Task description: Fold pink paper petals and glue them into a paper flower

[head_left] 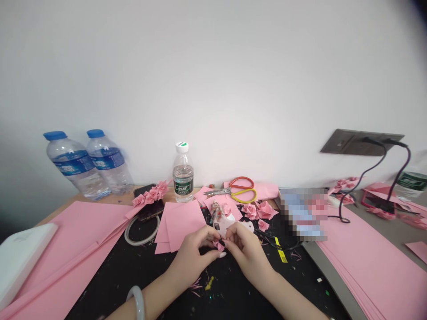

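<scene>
One small pink paper piece (219, 245) is being pinched by one left hand (196, 249) and one right hand (247, 253), and one bangle (136, 302) is being worn. Two blue-capped water bottles (76, 166), one white-capped water bottle (183, 178) and one green-labelled bottle (411, 184) are being kept near the wall. One pair of scissors (230, 190) and two power cords (367, 171) are being shown.
</scene>
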### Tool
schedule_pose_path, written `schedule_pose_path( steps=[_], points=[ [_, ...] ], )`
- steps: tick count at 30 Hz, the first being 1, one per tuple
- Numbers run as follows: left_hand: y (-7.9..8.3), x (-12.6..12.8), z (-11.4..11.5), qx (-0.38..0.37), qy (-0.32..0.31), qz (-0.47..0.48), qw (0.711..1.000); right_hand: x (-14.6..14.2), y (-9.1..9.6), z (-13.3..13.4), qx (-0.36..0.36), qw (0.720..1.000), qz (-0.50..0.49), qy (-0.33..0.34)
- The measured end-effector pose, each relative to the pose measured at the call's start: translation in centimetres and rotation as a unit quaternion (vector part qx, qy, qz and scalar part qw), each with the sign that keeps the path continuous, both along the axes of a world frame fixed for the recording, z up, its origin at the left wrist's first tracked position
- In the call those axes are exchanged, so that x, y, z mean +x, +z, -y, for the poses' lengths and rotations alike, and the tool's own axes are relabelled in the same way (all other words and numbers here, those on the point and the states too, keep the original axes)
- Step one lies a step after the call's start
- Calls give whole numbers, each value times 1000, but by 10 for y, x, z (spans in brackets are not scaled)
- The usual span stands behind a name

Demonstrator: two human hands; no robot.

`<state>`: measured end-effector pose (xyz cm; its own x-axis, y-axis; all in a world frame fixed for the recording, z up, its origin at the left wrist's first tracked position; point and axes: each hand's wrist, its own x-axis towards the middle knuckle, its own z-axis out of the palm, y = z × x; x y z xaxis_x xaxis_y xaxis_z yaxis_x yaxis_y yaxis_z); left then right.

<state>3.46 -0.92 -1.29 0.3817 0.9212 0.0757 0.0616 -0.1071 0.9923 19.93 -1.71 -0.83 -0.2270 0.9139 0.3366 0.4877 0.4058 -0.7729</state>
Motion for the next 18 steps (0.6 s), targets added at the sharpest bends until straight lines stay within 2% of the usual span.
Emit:
schedule_pose_path(
  steps=[5, 18],
  points=[
    [2, 0, 0, -3, -9, 8, 1000, -1, 3, -1, -43, 998, -48, 9],
    [3, 1, -1, -5, -19, 7, 1000, -2, 0, -1, -64, 996, -65, 10]
  ],
)
